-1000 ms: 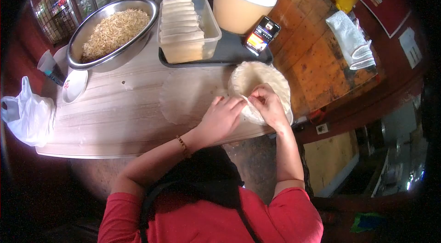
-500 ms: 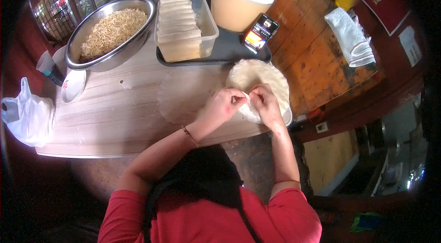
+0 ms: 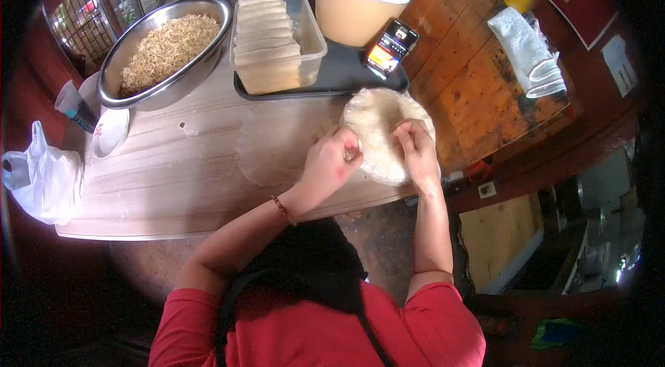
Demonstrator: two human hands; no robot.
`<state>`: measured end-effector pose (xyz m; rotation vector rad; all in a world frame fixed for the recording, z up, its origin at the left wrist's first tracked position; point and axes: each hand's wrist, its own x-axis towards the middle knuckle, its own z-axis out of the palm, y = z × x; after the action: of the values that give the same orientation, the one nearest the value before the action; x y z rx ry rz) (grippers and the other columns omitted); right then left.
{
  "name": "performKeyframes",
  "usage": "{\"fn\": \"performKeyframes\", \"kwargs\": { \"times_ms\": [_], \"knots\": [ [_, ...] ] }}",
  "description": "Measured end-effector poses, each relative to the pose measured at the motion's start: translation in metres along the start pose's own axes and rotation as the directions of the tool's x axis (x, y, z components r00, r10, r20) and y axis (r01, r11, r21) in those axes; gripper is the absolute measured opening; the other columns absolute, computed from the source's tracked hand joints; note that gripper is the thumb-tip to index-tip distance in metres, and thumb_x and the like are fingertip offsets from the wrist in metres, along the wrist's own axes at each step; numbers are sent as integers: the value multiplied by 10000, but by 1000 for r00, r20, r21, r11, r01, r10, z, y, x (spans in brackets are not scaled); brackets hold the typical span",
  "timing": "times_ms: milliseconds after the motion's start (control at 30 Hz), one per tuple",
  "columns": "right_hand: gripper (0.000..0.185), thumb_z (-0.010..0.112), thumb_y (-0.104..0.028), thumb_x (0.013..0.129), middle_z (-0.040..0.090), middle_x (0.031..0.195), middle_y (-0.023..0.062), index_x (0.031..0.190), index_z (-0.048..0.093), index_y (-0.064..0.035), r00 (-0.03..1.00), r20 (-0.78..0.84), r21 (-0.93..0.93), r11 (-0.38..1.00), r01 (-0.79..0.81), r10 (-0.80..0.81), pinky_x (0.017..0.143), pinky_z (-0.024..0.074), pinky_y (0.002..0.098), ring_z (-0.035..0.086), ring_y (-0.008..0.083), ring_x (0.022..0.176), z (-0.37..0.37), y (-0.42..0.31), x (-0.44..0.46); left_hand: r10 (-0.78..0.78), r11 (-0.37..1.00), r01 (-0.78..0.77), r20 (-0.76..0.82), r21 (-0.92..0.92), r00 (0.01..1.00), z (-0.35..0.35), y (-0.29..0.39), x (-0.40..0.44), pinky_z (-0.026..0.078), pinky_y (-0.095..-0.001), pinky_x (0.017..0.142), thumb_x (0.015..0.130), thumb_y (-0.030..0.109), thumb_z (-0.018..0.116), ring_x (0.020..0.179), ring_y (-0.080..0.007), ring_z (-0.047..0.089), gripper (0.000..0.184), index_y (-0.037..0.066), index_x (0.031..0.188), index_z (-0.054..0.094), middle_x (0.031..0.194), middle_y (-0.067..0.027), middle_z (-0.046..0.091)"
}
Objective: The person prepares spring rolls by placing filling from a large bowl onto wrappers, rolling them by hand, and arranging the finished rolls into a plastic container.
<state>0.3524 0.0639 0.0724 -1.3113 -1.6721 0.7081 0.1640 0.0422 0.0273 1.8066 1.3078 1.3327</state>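
Note:
A stack of thin, round, pale wrappers (image 3: 379, 107) lies at the right end of the table. My left hand (image 3: 334, 161) is at the stack's left edge, its fingers pinched on a bit of white wrapper. Over the stack's right side is my right hand (image 3: 418, 152), fingers drawn together in a pinch; whether anything is between them is hidden. One translucent round wrapper (image 3: 267, 152) is spread flat on the table, left of my left hand.
Behind are a steel bowl of bean sprouts (image 3: 170, 48), a plastic tub (image 3: 315, 45) of white rolls, a phone (image 3: 390, 49) and a beige lidded cooler (image 3: 360, 10) by a dark tray (image 3: 332, 83). A plastic bag (image 3: 45, 180), cup (image 3: 73, 107) and small dish (image 3: 112, 133) are at left.
My hands, close together over the stack before, have moved apart: the left slightly left, the right to the right and up.

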Motion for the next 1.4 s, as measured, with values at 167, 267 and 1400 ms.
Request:
{"fn": "performKeyframes", "kwargs": {
  "times_ms": [167, 267, 1400],
  "knots": [
    [161, 627, -143, 902, 538, 945, 105, 875, 614, 15, 966, 78, -60, 966, 251, -246, 676, 472, 297, 557, 169, 733, 10, -2, -6, 43, 997, -42, -13, 67, 999, 2, -4, 1, 474, -377, 700, 759, 152, 691, 761, -258, 646, 163, 68, 862, 597, 839, -86, 638],
    [214, 733, -162, 803, 562, 950, 126, 877, 631, 11, 966, 180, -151, 965, 213, -184, 703, 480, 336, 589, 249, 782, 17, -18, -11, 32, 999, -32, -18, 17, 999, 6, -12, 3, 480, -344, 640, 755, 158, 707, 683, -221, 627, 169, 61, 867, 624, 828, -83, 651],
    [151, 462, -67, 894, 636, 849, 261, 1032, 519, -85, 800, -410, -776, 628, -53, -438, 692, 473, 497, 619, 444, 830, -109, -68, 97, 503, 653, -533, 218, 538, 837, 13, 12, 3, 373, -429, 917, 874, 225, 582, 965, -233, 599, 285, -2, 1044, 618, 1089, -124, 618]
  ]
}}
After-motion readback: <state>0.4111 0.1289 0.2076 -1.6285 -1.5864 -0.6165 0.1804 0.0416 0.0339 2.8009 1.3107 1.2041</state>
